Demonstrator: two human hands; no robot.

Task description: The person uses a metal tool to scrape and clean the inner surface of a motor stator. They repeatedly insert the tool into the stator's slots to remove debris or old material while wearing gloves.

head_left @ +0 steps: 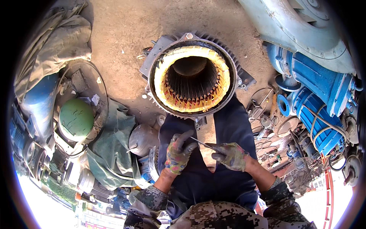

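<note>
A motor housing (151, 88) stands upright on the dirt in front of me, with a ring of pale yellow windings (164, 68) around its dark hollow core. Below it, between my legs, my gloved left hand (179, 152) is closed at the upper left end of a thin metal rod (204, 144), tool type unclear. My gloved right hand (230, 156) grips the rod's lower right end. Both hands are apart from the housing, over my dark trousers (236, 129).
Blue pumps (316, 80) and a large grey casing (301, 26) crowd the right, above cables and loose metal parts. On the left lie a tan tarpaulin (61, 38), a green domed object (76, 119), a green cloth (108, 149) and several motors. Dirt ground (118, 45) surrounds the housing.
</note>
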